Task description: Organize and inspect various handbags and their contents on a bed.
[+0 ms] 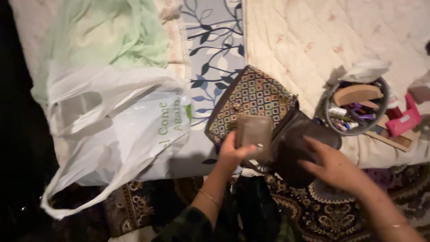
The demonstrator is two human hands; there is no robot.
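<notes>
Left hand (233, 152) clamped on small tan wallet (254, 132); right hand (333, 168), fingers spread, flat on smooth brown handbag (295, 143) (checker-woven flap, left).

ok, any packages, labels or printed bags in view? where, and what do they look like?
White plastic carrier bag: left on the bed, crumpled, green lettering on its side.
Round basket: right on the quilt, small tubes and bottles inside, labels too small to tell.
Pink box: far right, rectangular.
No screens or signs.

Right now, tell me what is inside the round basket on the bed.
The round basket holds a tan wooden-looking block, several purple and white tubes or pens and crumpled white plastic at its top edge. Anything beneath them is covered.
</notes>
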